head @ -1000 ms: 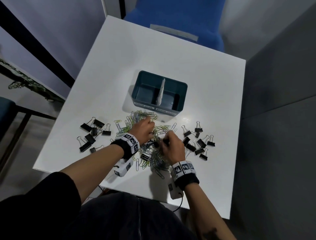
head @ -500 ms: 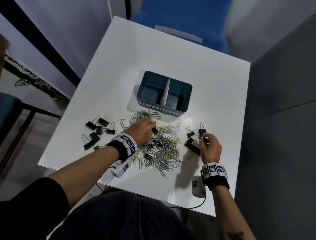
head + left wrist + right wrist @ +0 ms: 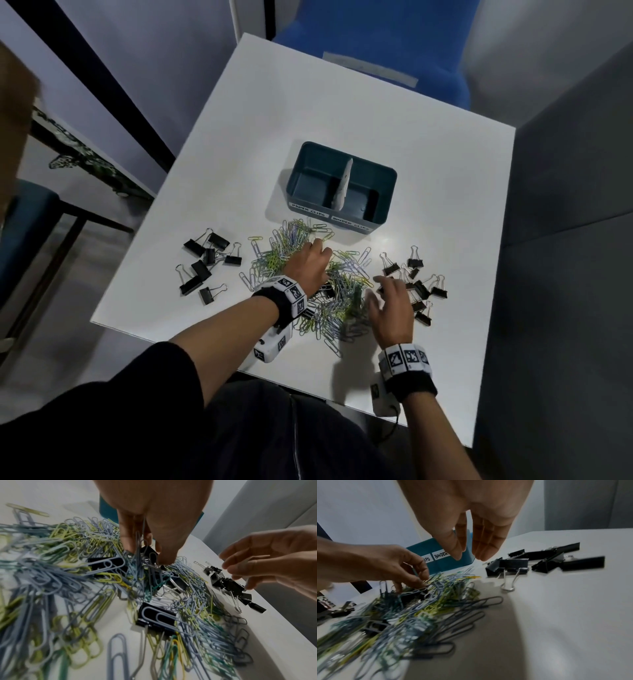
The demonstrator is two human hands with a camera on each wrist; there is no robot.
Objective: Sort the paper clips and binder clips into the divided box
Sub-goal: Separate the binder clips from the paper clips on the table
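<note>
A pile of blue, green and yellow paper clips lies on the white table in front of the teal divided box, which is labelled for paper clips on the left and binder clips on the right. My left hand reaches into the pile, and its thumb and finger pinch a black binder clip tangled among the paper clips. My right hand hovers with straight fingers and holds nothing, between the pile and a group of black binder clips. More binder clips lie buried in the pile.
A second group of black binder clips lies left of the pile. A blue chair stands beyond the table's far edge. A grey wall runs along the right side. The table's near edge is close to my wrists.
My right hand has let go of a binder clip at the right group and drawn back left toward the pile, fingers now spread. My left hand stays in the pile.
</note>
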